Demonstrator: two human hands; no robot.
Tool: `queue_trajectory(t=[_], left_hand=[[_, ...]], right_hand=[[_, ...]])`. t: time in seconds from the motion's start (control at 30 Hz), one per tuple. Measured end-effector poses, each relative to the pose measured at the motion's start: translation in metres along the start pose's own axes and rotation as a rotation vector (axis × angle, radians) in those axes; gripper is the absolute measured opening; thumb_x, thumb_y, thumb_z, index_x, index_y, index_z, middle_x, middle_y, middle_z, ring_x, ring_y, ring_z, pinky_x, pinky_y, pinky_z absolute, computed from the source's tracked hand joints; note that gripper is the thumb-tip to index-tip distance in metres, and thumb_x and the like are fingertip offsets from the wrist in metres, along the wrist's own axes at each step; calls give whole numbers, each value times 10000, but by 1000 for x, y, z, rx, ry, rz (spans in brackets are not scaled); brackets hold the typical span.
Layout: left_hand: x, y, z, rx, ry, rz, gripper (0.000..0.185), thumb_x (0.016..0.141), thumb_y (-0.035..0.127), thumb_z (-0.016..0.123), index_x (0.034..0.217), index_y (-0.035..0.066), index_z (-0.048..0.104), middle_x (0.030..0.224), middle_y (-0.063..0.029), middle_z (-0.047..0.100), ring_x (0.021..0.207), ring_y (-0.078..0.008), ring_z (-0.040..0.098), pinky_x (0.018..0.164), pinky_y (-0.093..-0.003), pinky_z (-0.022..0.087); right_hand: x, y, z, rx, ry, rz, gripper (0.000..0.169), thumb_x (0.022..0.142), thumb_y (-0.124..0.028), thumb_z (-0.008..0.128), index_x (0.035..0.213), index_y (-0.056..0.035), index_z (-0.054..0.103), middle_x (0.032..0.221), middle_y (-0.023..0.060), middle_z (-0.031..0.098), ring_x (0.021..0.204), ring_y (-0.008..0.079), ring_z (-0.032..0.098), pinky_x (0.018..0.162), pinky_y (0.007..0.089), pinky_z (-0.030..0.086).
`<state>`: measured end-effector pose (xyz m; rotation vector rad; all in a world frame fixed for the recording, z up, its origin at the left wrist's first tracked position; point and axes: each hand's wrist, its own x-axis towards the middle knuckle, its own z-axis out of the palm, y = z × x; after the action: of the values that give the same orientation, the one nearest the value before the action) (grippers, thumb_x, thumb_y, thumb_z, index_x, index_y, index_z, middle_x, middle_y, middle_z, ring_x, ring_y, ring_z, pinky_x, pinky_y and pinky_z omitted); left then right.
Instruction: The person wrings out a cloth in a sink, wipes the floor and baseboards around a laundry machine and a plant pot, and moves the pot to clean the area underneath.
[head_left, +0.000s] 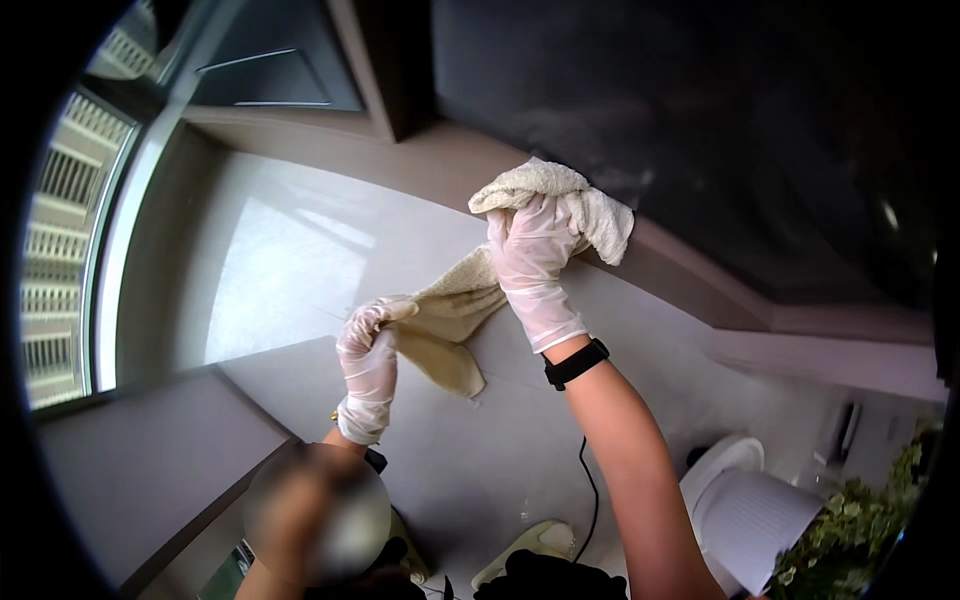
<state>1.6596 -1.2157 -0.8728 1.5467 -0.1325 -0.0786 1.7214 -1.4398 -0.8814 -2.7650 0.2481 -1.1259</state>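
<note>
A cream cloth (457, 300) stretches between my two hands, both in thin whitish gloves. My right hand (536, 247) grips its bunched upper part against the brown ledge below a large dark glossy panel. Lower and to the left, my left hand (371, 356) pinches the other end, and a corner of the cloth hangs below it. A black band is around my right wrist.
At the left is a window (67, 262) beside a grey sill. A white ribbed pot (750, 517) and a leafy green plant (847, 532) stand at the lower right. A black cable (592, 480) runs across the pale floor near a light green slipper (517, 551).
</note>
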Motion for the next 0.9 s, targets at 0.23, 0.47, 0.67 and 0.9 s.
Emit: queue_trajectory(t=[0.23, 0.47, 0.67, 0.9], left_hand=[[5, -21, -8, 23, 61, -4, 312, 779, -170, 451, 928, 1, 664, 988, -73, 667, 967, -162, 604, 901, -290, 455], [7, -21, -5, -44, 156, -59, 357, 741, -169, 415, 911, 2, 678, 971, -65, 659, 952, -159, 603, 887, -286, 461], [8, -18, -3, -85, 169, -69, 364, 739, -174, 411, 902, 4, 685, 961, -64, 658, 926, -159, 607, 864, -284, 471], [9, -19, -4, -108, 167, -124, 368, 743, -179, 405, 898, 6, 682, 950, -62, 666, 912, -149, 611, 850, -270, 470]], right_hand=[[21, -34, 57, -55, -165, 32, 345, 758, -286, 661, 968, -24, 581, 952, 155, 608, 958, 346, 564, 855, 485, 426], [17, -24, 49, 62, -257, -60, 337, 762, -168, 655, 1051, -19, 569, 985, 167, 606, 962, 337, 584, 849, 457, 456], [43, -50, 58, 205, -112, -105, 468, 824, -119, 563, 1267, -19, 446, 1016, 212, 626, 907, 376, 624, 791, 448, 510], [50, -50, 72, 94, -152, 91, 695, 680, -202, 712, 1310, -102, 436, 901, 182, 662, 764, 397, 632, 705, 466, 498]])
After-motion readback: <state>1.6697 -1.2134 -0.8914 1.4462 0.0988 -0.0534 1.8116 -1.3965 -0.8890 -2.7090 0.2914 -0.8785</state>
